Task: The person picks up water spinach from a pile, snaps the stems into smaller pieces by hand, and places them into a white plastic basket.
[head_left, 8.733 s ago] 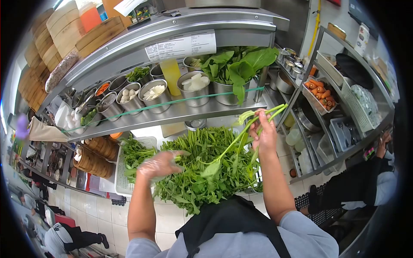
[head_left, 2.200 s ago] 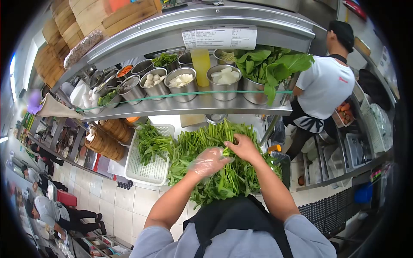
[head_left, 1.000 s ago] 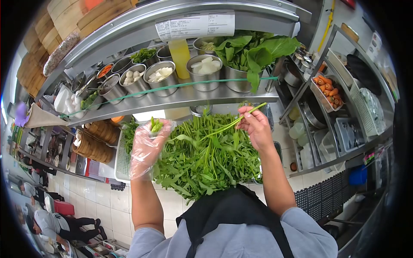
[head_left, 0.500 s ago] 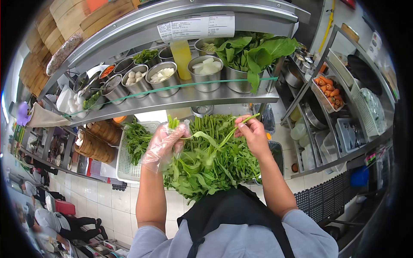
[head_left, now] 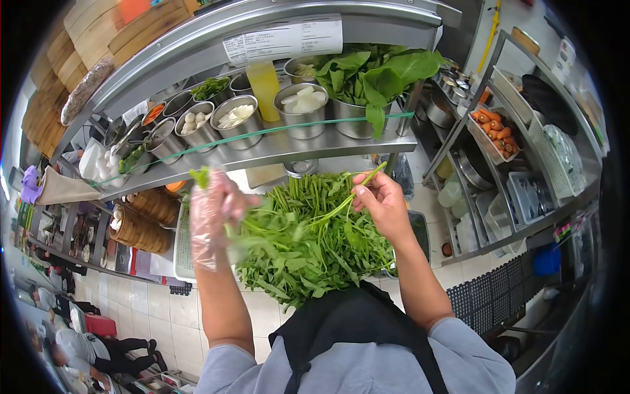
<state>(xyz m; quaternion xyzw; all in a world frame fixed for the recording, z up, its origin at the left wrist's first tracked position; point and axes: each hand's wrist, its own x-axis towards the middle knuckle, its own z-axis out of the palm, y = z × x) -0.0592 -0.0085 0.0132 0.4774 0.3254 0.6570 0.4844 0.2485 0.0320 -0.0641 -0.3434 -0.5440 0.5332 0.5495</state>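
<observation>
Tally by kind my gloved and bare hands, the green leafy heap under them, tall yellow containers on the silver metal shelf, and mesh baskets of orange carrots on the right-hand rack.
Clear-plastic-gloved left hand: 1
Bare right hand: 1
Heap of green leafy stems: 1
Tall yellow container: 1
Pale mesh basket of orange carrots: 1
Total: 5

Looks like a restaurant kitchen, given steel shelf (head_left: 275,146), metal tins (head_left: 300,123) of ingredients, printed slips (head_left: 282,39), bamboo steamers (head_left: 143,231).
</observation>
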